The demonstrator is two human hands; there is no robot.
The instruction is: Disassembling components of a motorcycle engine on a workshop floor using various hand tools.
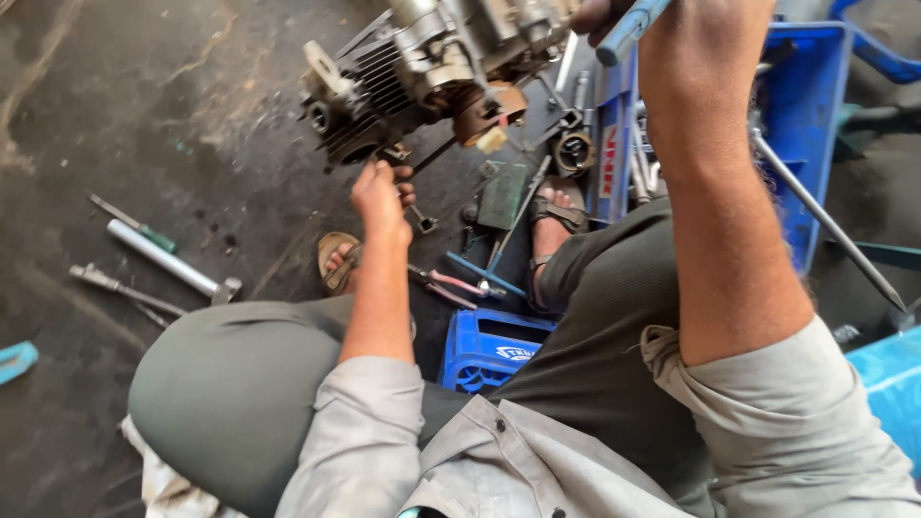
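A greasy motorcycle engine point(422, 67) with cooling fins sits on the dark floor in front of me. My left hand point(379, 197) is closed around a small metal tool or part just below the engine's finned cylinder. My right hand point(614, 19), raised at the top edge of the view, grips a blue-handled tool point(628, 29); most of that hand is cut off by the frame. I am seated on a low blue crate point(489, 350), knees apart, with sandalled feet on the floor.
A blue plastic bin point(806, 115) with metal rods stands at right. Pliers point(451, 286) and a blue-handled tool point(480, 273) lie between my feet. A socket wrench point(168, 259), a green-handled screwdriver point(134, 225) and another tool point(120, 286) lie at left.
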